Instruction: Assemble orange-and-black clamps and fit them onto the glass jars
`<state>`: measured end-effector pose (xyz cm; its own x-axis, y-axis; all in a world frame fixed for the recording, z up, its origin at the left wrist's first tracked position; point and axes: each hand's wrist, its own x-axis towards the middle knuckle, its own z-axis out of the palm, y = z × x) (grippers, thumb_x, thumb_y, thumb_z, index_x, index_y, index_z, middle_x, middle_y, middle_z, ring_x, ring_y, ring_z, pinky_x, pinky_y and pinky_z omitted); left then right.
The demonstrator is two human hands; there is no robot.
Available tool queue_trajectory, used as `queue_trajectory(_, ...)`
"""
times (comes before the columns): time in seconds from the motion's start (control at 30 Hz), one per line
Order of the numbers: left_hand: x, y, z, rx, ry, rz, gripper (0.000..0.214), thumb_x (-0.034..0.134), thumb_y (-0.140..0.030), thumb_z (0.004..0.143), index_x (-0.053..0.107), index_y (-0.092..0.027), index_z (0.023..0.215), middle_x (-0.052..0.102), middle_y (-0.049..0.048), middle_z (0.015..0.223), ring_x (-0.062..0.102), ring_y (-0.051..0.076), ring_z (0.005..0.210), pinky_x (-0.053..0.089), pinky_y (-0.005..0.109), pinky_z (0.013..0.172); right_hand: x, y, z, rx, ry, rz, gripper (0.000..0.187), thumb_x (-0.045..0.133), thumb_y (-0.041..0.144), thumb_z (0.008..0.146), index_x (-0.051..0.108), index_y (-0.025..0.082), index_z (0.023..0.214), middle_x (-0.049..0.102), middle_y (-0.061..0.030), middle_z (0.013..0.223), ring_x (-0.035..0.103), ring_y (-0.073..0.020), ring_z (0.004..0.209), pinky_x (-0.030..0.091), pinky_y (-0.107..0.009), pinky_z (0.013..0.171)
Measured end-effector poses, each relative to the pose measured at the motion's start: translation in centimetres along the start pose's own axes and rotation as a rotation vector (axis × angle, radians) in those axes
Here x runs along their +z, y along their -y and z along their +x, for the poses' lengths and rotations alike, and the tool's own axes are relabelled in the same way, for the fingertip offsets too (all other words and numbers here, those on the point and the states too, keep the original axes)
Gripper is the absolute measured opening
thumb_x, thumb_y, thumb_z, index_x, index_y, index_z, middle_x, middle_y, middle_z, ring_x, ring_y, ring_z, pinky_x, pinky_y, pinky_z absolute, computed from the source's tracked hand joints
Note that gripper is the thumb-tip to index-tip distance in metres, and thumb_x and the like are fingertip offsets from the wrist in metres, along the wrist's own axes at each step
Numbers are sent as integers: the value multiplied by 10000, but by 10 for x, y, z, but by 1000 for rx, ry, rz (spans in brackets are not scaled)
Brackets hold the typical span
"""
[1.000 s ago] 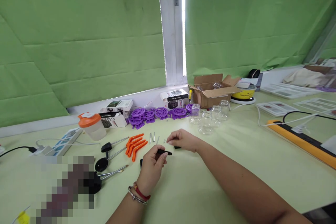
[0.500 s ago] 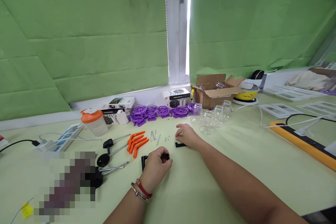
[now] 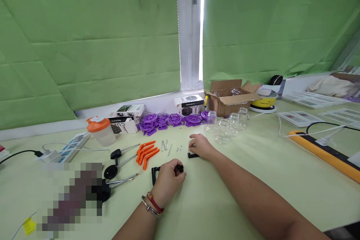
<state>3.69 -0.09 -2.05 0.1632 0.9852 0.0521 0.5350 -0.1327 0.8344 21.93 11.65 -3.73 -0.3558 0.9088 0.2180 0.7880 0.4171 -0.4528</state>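
My left hand [image 3: 168,175] is closed around a black plastic part; a bracket-like end [image 3: 154,175] sticks out left of the wrist side, and a rounded black end [image 3: 179,168] shows between thumb and fingers. My right hand [image 3: 201,147] is curled over a short black plastic bar [image 3: 192,155] at the table surface; its palm hides the bar's right end. Beyond my left hand lie several orange angled handles [image 3: 146,152], a few metal pins [image 3: 164,145] and some tiny metal pieces [image 3: 179,148].
Black knobs with metal rods [image 3: 111,171] lie at left, near a shaker bottle [image 3: 101,132] and a power strip [image 3: 73,147]. Purple plastic parts [image 3: 174,119], glass jars [image 3: 223,132] and an open cardboard box [image 3: 232,101] line the back. An orange power strip [image 3: 327,155] lies at right.
The black part in my left hand has turned slightly, and that hand has shifted a little to the right. My right fingers have lowered onto the black bar, which looks slightly turned.
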Motion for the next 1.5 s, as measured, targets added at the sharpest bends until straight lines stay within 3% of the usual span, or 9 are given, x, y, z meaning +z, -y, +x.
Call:
queue_trajectory(0.27, -1, -3, 0, 22, -5, 33, 117, 572, -275, 681, 558, -179, 746, 455, -49, 571, 384, 104, 541, 316, 222, 528, -7, 8, -4, -3, 7, 14, 96, 631, 188, 690, 726, 200, 684, 569, -82, 1222, 471, -277, 1106, 368, -394, 909)
queue_trajectory(0.4, -1, -1, 0, 37, 3, 32, 118, 569, -282, 687, 555, -181, 747, 448, -51, 572, 380, 103, 537, 310, 220, 528, -21, 21, -11, -124, -33, 187, 90, 623, 219, 724, 708, 196, 706, 556, -78, 1215, 455, -257, 1123, 347, -391, 945)
queue_trajectory(0.5, -1, 0, 1, 43, 9, 27, 114, 561, -281, 695, 550, -179, 743, 443, -50, 577, 367, 101, 537, 300, 218, 523, -34, 35, -20, -259, 96, 419, 101, 616, 264, 749, 695, 203, 768, 614, -54, 1015, 556, -170, 890, 429, -288, 798)
queue_trajectory(0.63, 0, 2, 2, 55, -1, 4, 108, 556, -275, 697, 544, -172, 727, 427, -49, 587, 362, 101, 546, 293, 214, 522, -40, 50, -28, -388, 343, 562, 138, 632, 288, 742, 702, 201, 822, 608, -18, 800, 536, -113, 685, 425, -215, 626)
queue_trajectory(0.93, 0, 5, 3, 79, -9, -4, 99, 547, -269, 706, 536, -173, 724, 418, -49, 597, 359, 103, 561, 296, 216, 533, -32, 51, -28, -396, 404, 595, 154, 661, 274, 717, 709, 191, 837, 606, -22, 811, 547, -117, 721, 435, -213, 656)
queue_trajectory(1.2, -2, 0, 1, 52, 11, 6, 130, 560, -298, 705, 556, -178, 755, 431, -49, 586, 371, 107, 550, 295, 217, 528, -35, 41, -24, -298, 415, 675, 215, 667, 346, 699, 699, 168, 816, 640, -26, 821, 561, -124, 722, 442, -220, 657)
queue_trajectory(1.27, -2, 0, 0, 48, 13, 11, 129, 569, -303, 703, 548, -185, 751, 427, -56, 573, 361, 104, 539, 293, 216, 524, -35, 28, -18, -199, 313, 672, 215, 652, 349, 703, 691, 163, 802, 648, -21, 788, 557, -124, 701, 442, -224, 652)
queue_trajectory(1.4, -2, 1, 1, 45, 13, 15, 142, 579, -318, 707, 532, -188, 738, 419, -58, 569, 357, 104, 542, 299, 218, 528, -32, -8, -7, 146, 9, 522, 191, 598, 307, 716, 680, 152, 791, 662, -35, 750, 567, -134, 681, 443, -235, 635)
queue_trajectory(1.5, -1, 0, 1, 34, 31, 0, 162, 581, -335, 710, 521, -188, 741, 427, -53, 585, 369, 109, 560, 316, 223, 548, -27, -29, -4, 255, -35, 408, 167, 611, 271, 687, 691, 145, 763, 674, -57, 778, 575, -148, 695, 434, -240, 621)
